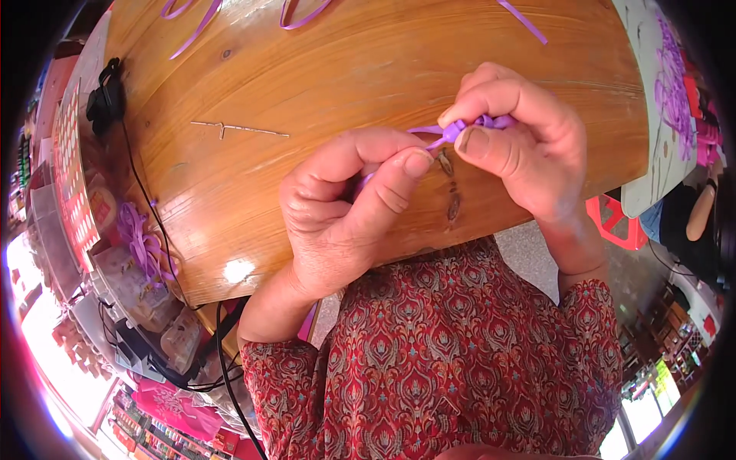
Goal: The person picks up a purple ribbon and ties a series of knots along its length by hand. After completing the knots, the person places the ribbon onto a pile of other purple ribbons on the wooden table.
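A narrow purple plastic ribbon strip [458, 129], folded and twisted into a small knot-like bunch, is held stretched between both hands above the wooden surface [307, 84].

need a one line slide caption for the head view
Left hand and right hand pinch a purple ribbon between fingertips over a wooden table.

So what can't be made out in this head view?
- Purple ribbon piece: most of it is hidden inside the left hand and right hand.
- Purple strips on the wooden table: cut off by the top edge.
- Thin metal wire: too small to identify.
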Available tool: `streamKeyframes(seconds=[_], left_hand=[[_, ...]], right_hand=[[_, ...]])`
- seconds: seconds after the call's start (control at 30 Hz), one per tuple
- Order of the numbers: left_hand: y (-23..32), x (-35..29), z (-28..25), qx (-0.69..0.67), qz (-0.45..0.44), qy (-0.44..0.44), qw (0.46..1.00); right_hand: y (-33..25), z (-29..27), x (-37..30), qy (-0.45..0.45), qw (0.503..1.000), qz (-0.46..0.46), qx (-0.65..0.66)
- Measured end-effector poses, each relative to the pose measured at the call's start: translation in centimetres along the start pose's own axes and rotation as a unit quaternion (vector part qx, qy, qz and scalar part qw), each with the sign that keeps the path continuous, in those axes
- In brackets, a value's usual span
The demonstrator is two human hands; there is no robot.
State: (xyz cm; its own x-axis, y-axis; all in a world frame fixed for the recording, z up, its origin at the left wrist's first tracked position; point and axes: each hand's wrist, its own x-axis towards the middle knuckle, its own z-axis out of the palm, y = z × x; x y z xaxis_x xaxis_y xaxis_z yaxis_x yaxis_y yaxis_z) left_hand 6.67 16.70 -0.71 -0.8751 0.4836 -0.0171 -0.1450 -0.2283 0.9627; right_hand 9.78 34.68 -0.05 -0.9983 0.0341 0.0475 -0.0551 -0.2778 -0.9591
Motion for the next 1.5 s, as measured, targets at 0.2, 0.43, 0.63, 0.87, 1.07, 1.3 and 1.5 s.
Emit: streamKeyframes(seconds=[0.2,0.43,0.63,0.87,1.07,1.3,1.5], left_hand=[[-0.1,0.2,-0.2,0.005,-0.041,-0.008,0.999],[-0.5,0.2,-0.1,0.026,-0.006,-0.015,1.0],[-1.2,1.0,0.1,-0.077,0.002,-0.058,0.995],[-0.7,0.7,-1.0,-0.197,-0.111,-0.039,0.973],[-0.7,0.7,-0.8,-0.18,-0.116,0.013,0.977],[-1.0,0.6,-0.9,-0.144,-0.073,-0.011,0.987],[-1.2,0.8,-0.6,-0.144,-0.062,0.009,0.988]], right_hand=[[-0.2,-0.5,0.4,-0.068,0.964,-0.157,-0.205],[-0.2,-0.9,0.4,-0.074,0.932,-0.217,-0.282],[0.0,-1.0,0.6,-0.072,0.923,-0.248,-0.285],[0.1,-0.8,0.8,-0.107,0.904,-0.251,-0.33],[-0.1,-0.3,0.7,-0.096,0.906,-0.226,-0.345],[0.1,-0.5,0.5,-0.105,0.904,-0.214,-0.355],[0.2,-0.3,0.2,-0.119,0.924,-0.17,-0.321]])
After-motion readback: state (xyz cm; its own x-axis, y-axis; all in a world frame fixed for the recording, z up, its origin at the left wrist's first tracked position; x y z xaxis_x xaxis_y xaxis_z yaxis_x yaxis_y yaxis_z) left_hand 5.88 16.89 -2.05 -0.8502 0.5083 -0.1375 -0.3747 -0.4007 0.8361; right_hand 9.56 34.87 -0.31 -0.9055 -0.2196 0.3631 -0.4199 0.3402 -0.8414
